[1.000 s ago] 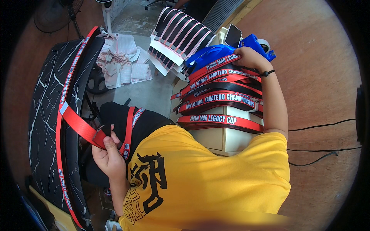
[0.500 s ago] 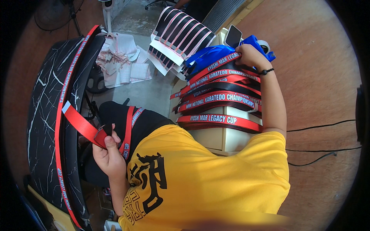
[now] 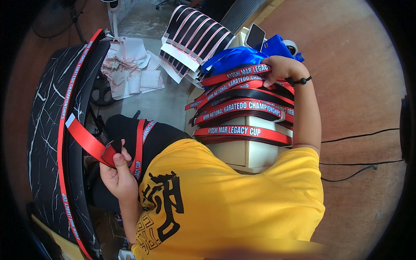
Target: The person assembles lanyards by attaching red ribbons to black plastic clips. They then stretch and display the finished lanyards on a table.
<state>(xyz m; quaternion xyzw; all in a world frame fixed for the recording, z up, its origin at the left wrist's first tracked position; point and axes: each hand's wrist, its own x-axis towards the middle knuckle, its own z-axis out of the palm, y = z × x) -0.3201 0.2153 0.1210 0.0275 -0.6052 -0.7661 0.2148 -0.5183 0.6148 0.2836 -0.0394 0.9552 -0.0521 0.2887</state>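
Note:
My left hand is closed around a red ribbon strap, thumb on top. The strap's pale end points up and left, and a dark piece shows at the pinched part. My right hand, with a black cord bracelet on its wrist, pinches the top strap of a stack of printed red-and-black ribbon straps on a cream cabinet. Its fingertips are partly hidden behind the strap. Another red strap lies across my dark-clothed lap.
Long red straps run along a black marble-patterned table at left. Behind the stack lie blue ribbon, a phone and a tape roll. Striped sheets and crumpled paper sit farther back. Cables hang at right.
My right hand has shifted slightly down, its fingers now lower around the top strap's end. My left hand keeps its hold on the strap. The whole view has shifted slightly.

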